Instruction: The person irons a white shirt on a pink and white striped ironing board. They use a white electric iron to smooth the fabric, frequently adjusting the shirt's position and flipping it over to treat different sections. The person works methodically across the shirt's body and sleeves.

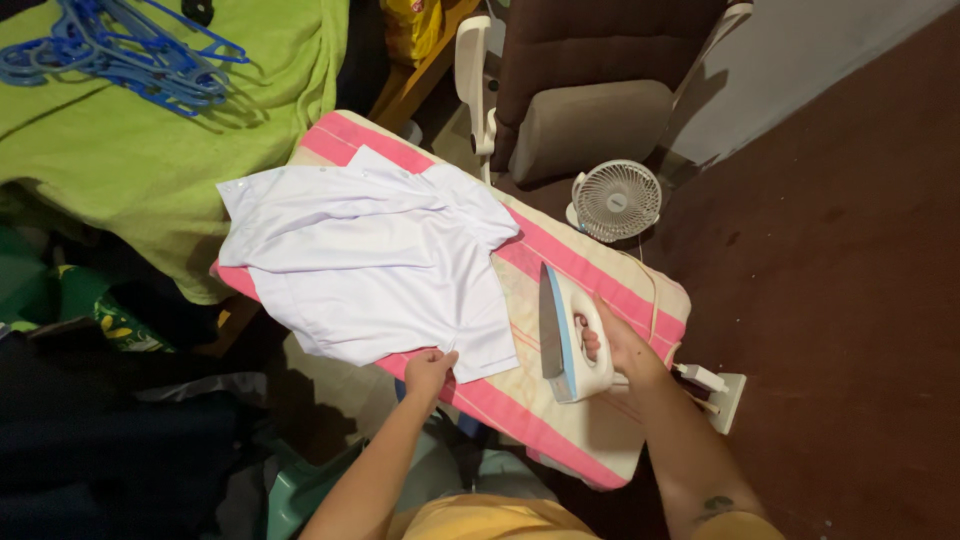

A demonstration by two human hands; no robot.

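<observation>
My right hand (622,345) was clamped on the iron (568,335), tipped on the ironing board (560,415) beside the white shirt (375,270), whose hem my left hand (430,372) pinched; its cord (652,290) could have snagged and toppled it.

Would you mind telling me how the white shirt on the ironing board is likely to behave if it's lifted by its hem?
The white shirt probably drapes limply: it lies flat with soft folds. It looks thin, so likely light. The left hand pinches only its hem, so the rest would likely sag and slide off the striped board cover.
</observation>
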